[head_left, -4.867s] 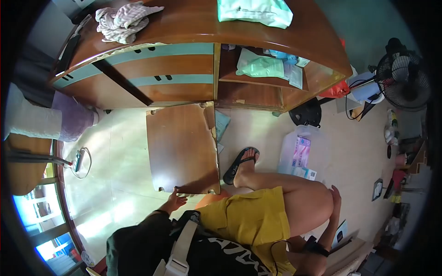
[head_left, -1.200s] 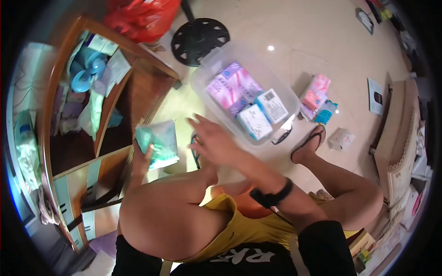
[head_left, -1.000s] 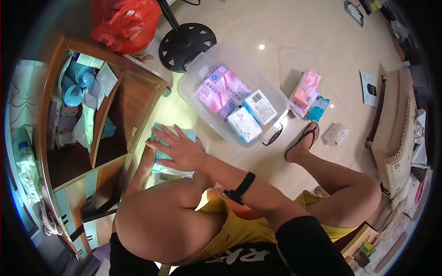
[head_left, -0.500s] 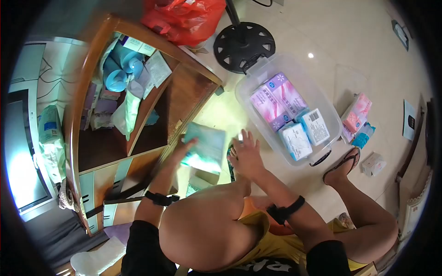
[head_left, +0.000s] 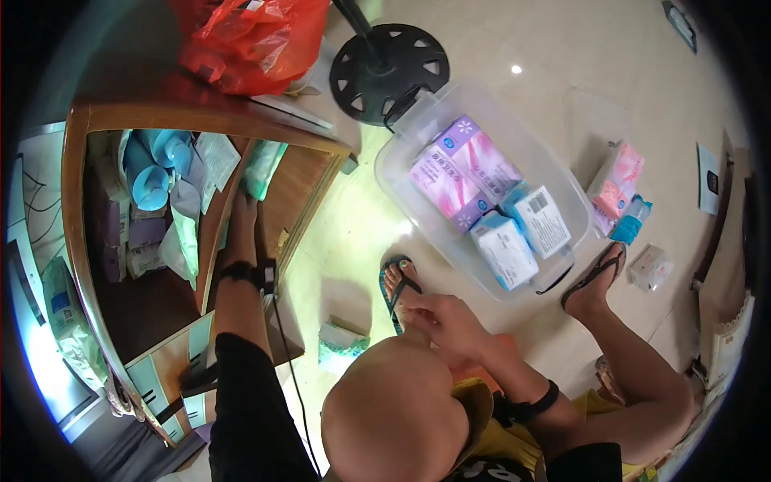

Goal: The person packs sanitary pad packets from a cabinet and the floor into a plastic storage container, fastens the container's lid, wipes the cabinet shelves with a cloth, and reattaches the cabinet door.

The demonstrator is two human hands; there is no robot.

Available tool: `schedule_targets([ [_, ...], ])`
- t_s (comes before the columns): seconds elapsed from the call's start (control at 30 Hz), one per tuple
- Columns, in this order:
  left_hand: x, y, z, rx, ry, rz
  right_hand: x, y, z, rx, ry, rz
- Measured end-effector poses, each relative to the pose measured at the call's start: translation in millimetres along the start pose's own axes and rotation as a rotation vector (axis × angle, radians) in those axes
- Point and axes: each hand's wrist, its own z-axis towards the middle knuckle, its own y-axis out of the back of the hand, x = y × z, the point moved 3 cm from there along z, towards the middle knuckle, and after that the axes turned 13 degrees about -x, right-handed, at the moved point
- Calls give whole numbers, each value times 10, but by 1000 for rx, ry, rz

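Note:
My left hand (head_left: 244, 205) reaches into the right-hand compartment of the wooden cabinet (head_left: 213, 119). A pale green plastic-wrapped package (head_left: 266, 167) is in its grip, at the back of that compartment; the fingers are partly hidden. My right hand (head_left: 442, 323) is closed, with its fingers curled and nothing visible in them. It hovers over my shin and sandalled foot, beside the clear plastic bin (head_left: 391, 165). In the bin lie purple-pink packs (head_left: 462, 173) and two white-and-blue packs (head_left: 503, 249).
Blue rolled packages (head_left: 150, 186) and other packs fill the cabinet's left compartment. Another green package (head_left: 344, 341) lies on the floor near my knee. A black round stand base (head_left: 389, 72), a red plastic bag (head_left: 257, 48) and a pink pack (head_left: 617, 181) surround the bin.
My left hand has carried the green package from above the floor into the cabinet's right compartment. My right hand has drawn back toward my knee, its fingers curling. The view has shifted.

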Motion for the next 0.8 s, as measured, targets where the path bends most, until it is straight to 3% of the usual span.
schedule_targets([
  [0.07, -120, -124, -85, -98, -52, 146, -82, 19, -8, -18, -47, 80],
  [0.13, -193, -86, -102, -232, -154, 350, -64, -15, 32, 118, -24, 2],
  [0.2, -261, -131, -176, -390, -283, 599, -21, -74, 51, 87, -38, 177],
  [0.23, -271, -125, -275, -449, -334, 687, -99, -186, 17, 298, -216, 479],
  [0.27, -253, -132, -378, -455, -393, 760, -20, -218, 18, 317, -207, 481],
  [0.3, -762, -925, -1524, -391, -163, 616, 121, -274, -49, 543, -290, 574],
  [0.33, -615, -793, -1803, -132, -70, 503, 253, -324, -139, 768, -377, 661],
  [0.4, -353, -651, -2510, 356, 171, 437, 166, -336, -111, 658, -335, 584],
  [0.47, -580, -564, -3718, 804, 442, 407, -282, -305, 19, 597, 164, -211],
  [0.5, -822, -771, -4096, 969, 341, 336, 146, -59, 52, 392, 293, -317],
  [0.53, -931, -926, -4405, 1136, 241, 252, 209, 42, 72, 380, 271, -334],
  [0.6, -825, -669, -4648, 849, 695, 199, 254, 267, 32, 491, 7, -76],
  [0.63, -747, -538, -4561, 860, 627, 501, 346, 340, 5, 394, -103, -26],
  [0.67, -683, -432, -4434, 857, 533, 798, 388, 395, 2, 352, -76, 35],
  [0.7, -1135, -659, -4392, 762, 15, 1234, 433, 453, 4, 265, 54, -3],
  [0.73, -1086, -346, -4116, 744, -662, 1509, 488, 542, -6, 179, 185, -44],
  [0.77, -1309, -334, -3877, 655, -579, 1404, 576, 699, -11, 105, 195, -3],
  [0.8, -1161, 358, -3300, 399, -319, 911, 651, 878, -19, 30, 205, 41],
])
